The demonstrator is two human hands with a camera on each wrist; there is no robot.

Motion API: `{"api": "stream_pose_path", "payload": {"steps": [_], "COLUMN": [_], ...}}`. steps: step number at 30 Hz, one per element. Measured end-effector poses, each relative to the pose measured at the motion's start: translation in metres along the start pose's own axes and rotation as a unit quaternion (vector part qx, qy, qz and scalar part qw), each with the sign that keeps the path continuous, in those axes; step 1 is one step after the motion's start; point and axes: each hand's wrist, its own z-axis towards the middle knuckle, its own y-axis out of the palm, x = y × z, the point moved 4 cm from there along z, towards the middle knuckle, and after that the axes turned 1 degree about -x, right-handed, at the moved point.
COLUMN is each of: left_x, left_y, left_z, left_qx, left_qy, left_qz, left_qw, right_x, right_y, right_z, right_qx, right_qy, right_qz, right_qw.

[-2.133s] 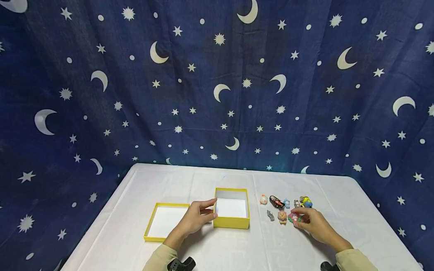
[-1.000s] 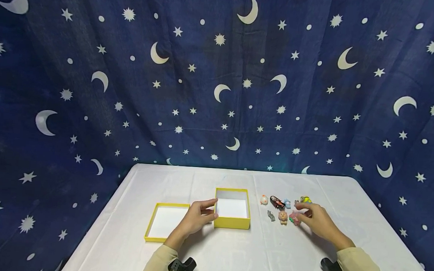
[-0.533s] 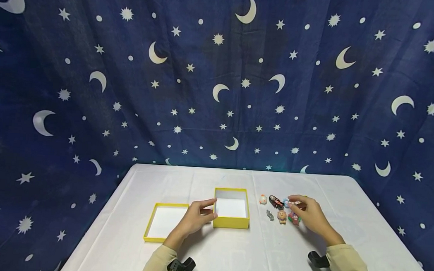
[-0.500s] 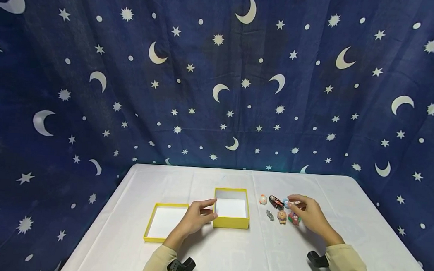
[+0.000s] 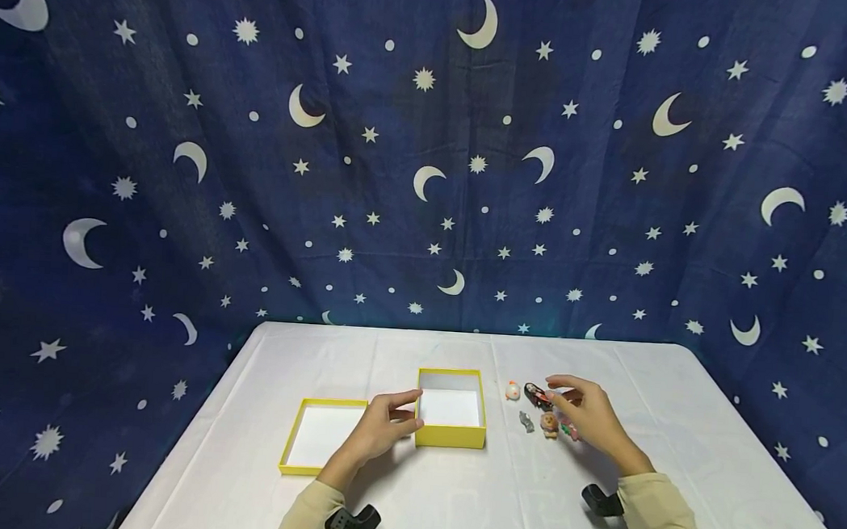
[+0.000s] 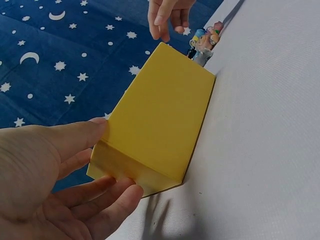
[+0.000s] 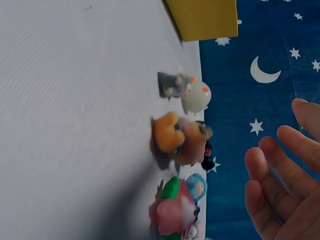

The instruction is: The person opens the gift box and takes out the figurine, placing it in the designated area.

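An open yellow box (image 5: 449, 436) with a white inside stands mid-table. My left hand (image 5: 385, 424) rests its thumb and extended fingers against the box's left side, also seen in the left wrist view. My right hand (image 5: 589, 412) hovers over small toy figures at right, fingers loosely bent and apart, holding nothing. Near its fingertips lie a dark-haired doll (image 5: 536, 395) and a tan animal figure (image 5: 549, 424). A pink-and-green figure (image 7: 170, 212) and a blue-hooded figure (image 7: 197, 187) show in the right wrist view. The hand hides other figures in the head view.
A yellow-rimmed lid (image 5: 325, 436), white inside up, lies left of the box, partly behind my left hand. A round white-and-orange figure (image 5: 513, 390) and a grey figure (image 5: 526, 421) sit nearest the box. A dark starry curtain (image 5: 426, 216) hangs behind the white table (image 5: 452, 509).
My right hand has moved left and slightly farther back over the figures, from the pink-and-green one towards the dark-haired doll. The left hand and box stay in place.
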Motion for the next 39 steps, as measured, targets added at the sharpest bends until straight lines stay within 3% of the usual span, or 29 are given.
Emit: {"api": "stream_pose_path", "payload": {"steps": [3, 10, 18, 24, 31, 39], "left_x": [0.003, 0.028, 0.0, 0.001, 0.013, 0.001], "left_y": [0.001, -0.001, 0.0, 0.0, 0.0, 0.0], "left_z": [-0.001, -0.011, -0.001, -0.001, -0.004, 0.0], "left_qx": [0.001, -0.004, -0.004, -0.005, -0.003, -0.002], "left_qy": [0.001, -0.001, 0.003, 0.007, -0.003, 0.0], "left_qz": [0.003, -0.004, -0.008, 0.0, 0.0, -0.006], "left_qw": [1.0, 1.0, 1.0, 1.0, 1.0, 1.0], "right_x": [-0.004, -0.012, -0.03, -0.038, -0.049, -0.054], "right_y": [0.002, 0.012, 0.022, 0.03, 0.04, 0.055], "right_z": [0.002, 0.009, 0.018, 0.026, 0.033, 0.036], "right_qx": [0.002, 0.013, -0.003, 0.0, -0.004, -0.016], "right_qy": [-0.003, -0.01, 0.012, -0.007, -0.004, 0.003], "right_qz": [0.006, -0.01, -0.019, 0.008, 0.035, 0.073], "right_qw": [1.0, 0.9998, 0.9997, 0.9999, 0.9994, 0.9972]}}
